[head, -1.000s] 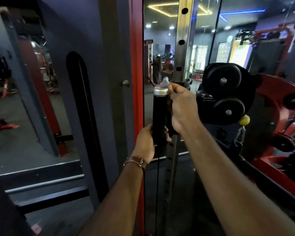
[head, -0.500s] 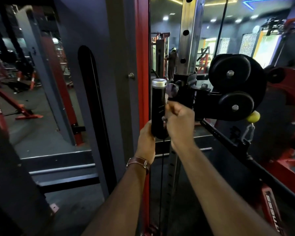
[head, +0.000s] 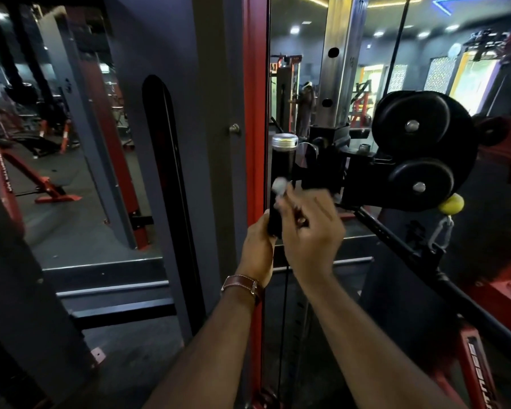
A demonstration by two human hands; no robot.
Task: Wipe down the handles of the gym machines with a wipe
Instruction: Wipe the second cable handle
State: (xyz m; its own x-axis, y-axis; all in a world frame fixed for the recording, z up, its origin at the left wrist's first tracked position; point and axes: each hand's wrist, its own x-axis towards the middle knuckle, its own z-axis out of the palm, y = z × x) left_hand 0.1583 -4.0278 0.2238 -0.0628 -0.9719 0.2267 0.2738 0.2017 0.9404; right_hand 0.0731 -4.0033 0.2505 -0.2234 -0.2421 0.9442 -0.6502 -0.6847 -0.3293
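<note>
In front of the red upright point(head: 255, 113), black pulley housing point(head: 425, 149) sits right of the vertical black handle point(head: 282, 169), chrome-capped. Left hand point(head: 258, 249) grips handle's lower end; right hand point(head: 310, 231), blurred, pinches white wipe point(head: 278, 185) against handle mid-section. Hands close together, w/ brown watch strap point(head: 244, 283) on left wrist.

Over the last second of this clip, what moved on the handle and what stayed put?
The right hand, pinching the wipe, slid down the upright black handle from its silver cap to the lower half, baring the top. The left hand kept its grip on the handle's bottom end. The pulley housing beside it looks unmoved.
</note>
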